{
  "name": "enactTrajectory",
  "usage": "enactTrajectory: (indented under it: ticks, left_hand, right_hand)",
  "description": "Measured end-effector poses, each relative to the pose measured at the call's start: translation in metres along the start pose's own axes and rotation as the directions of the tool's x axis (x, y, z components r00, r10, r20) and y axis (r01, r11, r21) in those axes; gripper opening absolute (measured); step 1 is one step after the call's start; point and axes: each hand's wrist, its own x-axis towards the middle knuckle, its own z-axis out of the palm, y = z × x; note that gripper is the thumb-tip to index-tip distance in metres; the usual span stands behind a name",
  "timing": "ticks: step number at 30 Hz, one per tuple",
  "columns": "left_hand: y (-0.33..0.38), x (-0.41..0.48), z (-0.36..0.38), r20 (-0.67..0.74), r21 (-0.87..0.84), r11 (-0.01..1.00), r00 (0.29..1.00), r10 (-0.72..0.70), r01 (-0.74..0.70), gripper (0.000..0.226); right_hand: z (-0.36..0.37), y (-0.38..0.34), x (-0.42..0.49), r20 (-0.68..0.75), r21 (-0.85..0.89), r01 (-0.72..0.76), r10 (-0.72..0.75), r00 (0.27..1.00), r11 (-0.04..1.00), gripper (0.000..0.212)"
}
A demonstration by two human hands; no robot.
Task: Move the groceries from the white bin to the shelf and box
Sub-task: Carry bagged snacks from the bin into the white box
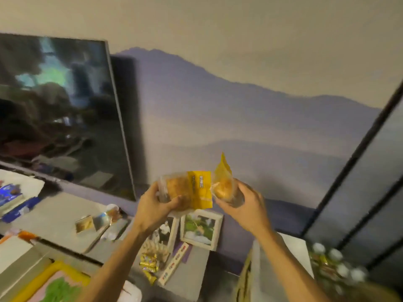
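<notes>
Mural (239,116), left hand (152,207) grips bread packet (192,188), right hand (245,207) bun packet (222,187)

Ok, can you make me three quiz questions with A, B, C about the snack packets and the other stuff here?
1. Where is the white-framed photo?
A. On top of the television
B. Against the wall, below the hands
C. Inside a bag

2. How many clear-and-yellow plastic bread packets are held up?
A. One
B. Two
C. Four

3. What is the left hand doing?
A. Gripping a packet
B. Lying flat and open
C. Pointing at the wall

Answers:
1 B: the frame leans at the wall just beneath both hands.
2 B: one packet is in the left hand and another is in the right hand.
3 A: its fingers curl round the packet.
</notes>
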Motion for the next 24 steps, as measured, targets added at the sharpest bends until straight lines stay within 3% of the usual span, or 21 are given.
enactTrajectory:
  ticks: [5,9,11,14,20,24]
  left_hand:
    - [0.034,0.005,0.116,0.205,-0.076,0.995,0.976,0.079,-0.064,0.079]
    - [0.052,0.003,0.205,0.336,-0.076,0.995,0.938,0.083,-0.061,0.060]
    - [0.059,0.001,0.244,0.383,-0.065,0.996,0.921,0.078,-0.057,0.062]
    - [0.060,-0.002,0.295,0.407,-0.033,0.999,0.913,0.038,-0.027,0.069]
    - [0.029,-0.015,0.369,0.426,0.086,0.992,0.897,-0.116,0.088,0.060]
    - [-0.026,-0.028,0.407,0.445,0.208,0.962,0.859,-0.254,0.177,0.048]
  right_hand:
    - [-0.094,0.060,-0.038,-0.152,-0.119,-0.172,0.153,0.976,0.978,0.071]
    - [-0.149,0.109,-0.066,-0.239,-0.166,-0.292,0.249,0.939,0.942,0.069]
    - [-0.170,0.135,-0.076,-0.251,-0.159,-0.341,0.296,0.922,0.927,0.072]
    - [-0.192,0.179,-0.085,-0.220,-0.144,-0.383,0.348,0.911,0.913,0.078]
    - [-0.183,0.265,-0.098,-0.101,-0.172,-0.489,0.478,0.872,0.855,0.080]
    - [-0.134,0.316,-0.122,-0.044,-0.161,-0.556,0.557,0.829,0.815,0.060]
